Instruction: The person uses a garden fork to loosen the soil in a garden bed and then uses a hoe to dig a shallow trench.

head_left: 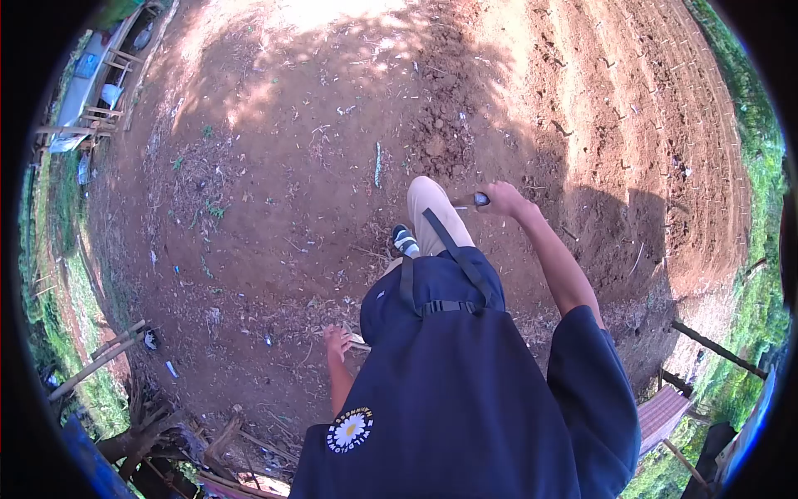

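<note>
My right hand (503,200) is closed around the dark, rounded handle (481,199) of a tool, beside my raised knee in light trousers (436,212). A thin part of the tool runs left from the handle toward the knee; its far end cannot be made out. My left hand (337,342) hangs low at my left side, over the ground, its fingers bent. Next to it is a pale, thin piece (357,342); whether the hand grips it cannot be told. One foot in a striped sandal (405,241) shows below the knee.
Bare brown soil (274,200) with dry litter lies ahead. Furrowed rows with short stubs (615,100) run along the right. Wooden poles (96,362) and roots stand at lower left, a wooden structure (104,108) at upper left, and a dark pole (719,349) at lower right.
</note>
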A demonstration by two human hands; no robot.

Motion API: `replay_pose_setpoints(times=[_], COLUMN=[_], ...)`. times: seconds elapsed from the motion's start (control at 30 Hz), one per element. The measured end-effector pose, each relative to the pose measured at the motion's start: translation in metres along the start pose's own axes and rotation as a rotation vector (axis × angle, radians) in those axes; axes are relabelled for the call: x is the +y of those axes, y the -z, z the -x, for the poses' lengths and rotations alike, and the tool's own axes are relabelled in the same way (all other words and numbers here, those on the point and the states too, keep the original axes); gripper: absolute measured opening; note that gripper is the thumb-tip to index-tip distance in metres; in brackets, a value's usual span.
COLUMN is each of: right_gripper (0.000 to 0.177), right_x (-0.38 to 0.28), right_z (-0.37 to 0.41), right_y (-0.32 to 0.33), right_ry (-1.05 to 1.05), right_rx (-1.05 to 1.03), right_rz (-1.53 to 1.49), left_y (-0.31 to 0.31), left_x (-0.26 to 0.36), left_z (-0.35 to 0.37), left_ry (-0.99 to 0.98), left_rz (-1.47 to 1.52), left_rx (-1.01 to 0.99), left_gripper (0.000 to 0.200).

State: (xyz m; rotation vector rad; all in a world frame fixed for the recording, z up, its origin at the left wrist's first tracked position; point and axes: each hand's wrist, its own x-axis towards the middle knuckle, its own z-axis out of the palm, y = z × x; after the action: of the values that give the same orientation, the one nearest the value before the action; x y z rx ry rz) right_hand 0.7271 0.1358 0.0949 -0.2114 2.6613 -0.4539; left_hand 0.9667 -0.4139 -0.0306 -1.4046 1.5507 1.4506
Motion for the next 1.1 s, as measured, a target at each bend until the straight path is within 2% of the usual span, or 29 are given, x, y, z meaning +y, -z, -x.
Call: replay_pose_setpoints(times=[0.03, 0.07, 0.17, 0.33, 0.4, 0.47, 0.53, 0.67, 0.73, 0.9, 1.0, 1.03, 1.07, 1.1], right_gripper=[0.036, 0.031, 0.034, 0.034, 0.033, 0.037, 0.050, 0.053, 0.054, 0.052, 0.048, 0.047, 0.046, 0.044], right_x=[-0.003, -0.008, -0.017, -0.024, -0.016, -0.037, -0.041, -0.026, -0.020, -0.011, -0.008, -0.006, -0.007, -0.013], right_z=[0.003, 0.005, 0.003, 0.004, -0.002, 0.011, 0.016, 0.003, -0.008, -0.018, -0.033, -0.041, -0.057, -0.086], right_y=[0.003, 0.004, -0.003, -0.001, -0.010, 0.013, 0.017, 0.014, 0.017, 0.034, 0.040, 0.037, 0.034, 0.010], right_ry=[0.032, -0.016, -0.065, -0.112, -0.082, -0.098, -0.098, -0.187, -0.184, -0.150, -0.162, -0.121, -0.086, -0.089], right_rx=[0.028, 0.007, -0.070, -0.051, -0.063, -0.003, 0.009, 0.065, 0.070, 0.064, 0.032, 0.089, 0.161, 0.087], right_rz=[-0.046, -0.005, 0.096, 0.100, 0.134, 0.061, 0.020, 0.028, 0.031, -0.022, -0.087, -0.136, -0.188, -0.159], left_y=[-0.012, -0.025, -0.057, -0.114, -0.120, -0.126, -0.119, -0.114, -0.116, -0.134, -0.149, -0.155, -0.159, -0.164], left_x=[0.018, 0.034, 0.072, 0.144, 0.153, 0.167, 0.154, 0.144, 0.147, 0.169, 0.201, 0.204, 0.215, 0.227], left_z=[-0.002, -0.002, -0.018, 0.007, 0.017, 0.013, 0.003, -0.005, -0.001, 0.008, 0.020, 0.019, 0.013, 0.006], left_ry=[-0.001, -0.017, -0.084, -0.262, -0.293, -0.332, -0.178, -0.088, -0.004, 0.025, -0.088, -0.074, -0.150, -0.231], left_rz=[-0.022, -0.015, 0.019, -0.050, -0.090, -0.132, -0.078, -0.148, -0.155, -0.246, -0.357, -0.348, -0.392, -0.433], left_rx=[-0.038, 0.006, -0.091, -0.213, -0.238, -0.268, -0.214, -0.195, -0.201, -0.177, -0.187, -0.178, -0.149, -0.123], left_gripper=[0.048, 0.045, 0.044, 0.041, 0.040, 0.040, 0.039, 0.039, 0.038, 0.041, 0.042, 0.042, 0.042, 0.042])
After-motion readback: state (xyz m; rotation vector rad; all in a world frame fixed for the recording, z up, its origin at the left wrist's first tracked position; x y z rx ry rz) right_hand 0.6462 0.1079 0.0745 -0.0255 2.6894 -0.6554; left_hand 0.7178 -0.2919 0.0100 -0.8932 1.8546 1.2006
